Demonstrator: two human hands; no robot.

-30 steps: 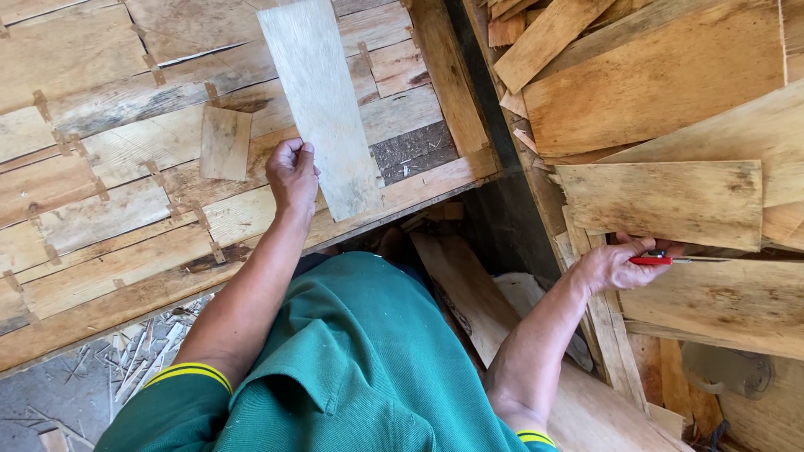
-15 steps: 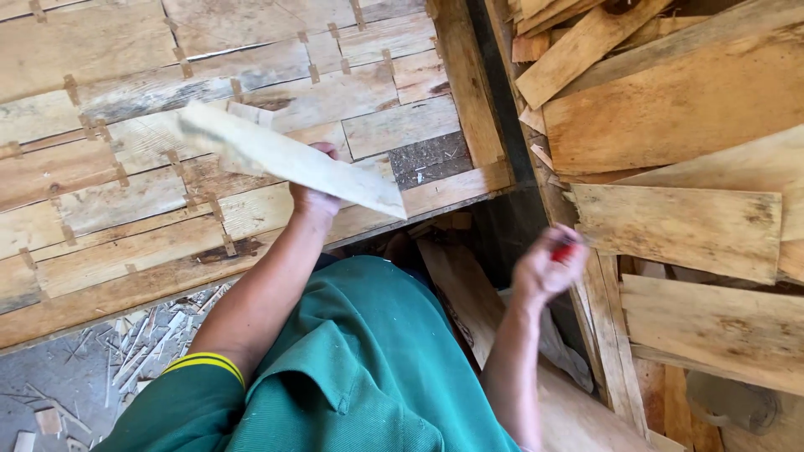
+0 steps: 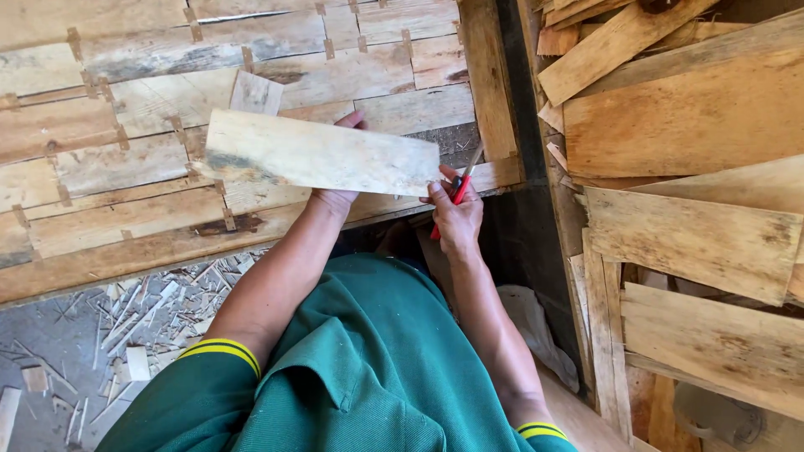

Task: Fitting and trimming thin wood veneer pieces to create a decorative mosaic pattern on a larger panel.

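My left hand (image 3: 337,194) holds a thin pale wooden veneer strip (image 3: 318,155) flat and crosswise in front of me, fingers hidden behind it with a fingertip showing above its top edge. My right hand (image 3: 456,213) grips a red-handled cutter (image 3: 459,191) whose metal blade touches the strip's right end. Both arms come out of green sleeves with yellow-banded cuffs. Under the strip lies a panel of joined veneer pieces (image 3: 126,167) with small tape patches.
A wooden frame bar (image 3: 487,75) borders the panel on the right. Stacked veneer sheets (image 3: 695,134) fill the right side. Wood scraps and slivers (image 3: 142,318) litter the grey floor at lower left. A small loose veneer piece (image 3: 256,94) lies on the panel.
My left hand lifted the strip off the panel and turned it from upright to crosswise. My right hand came from the stack on the right, bringing the red cutter to the strip's end.
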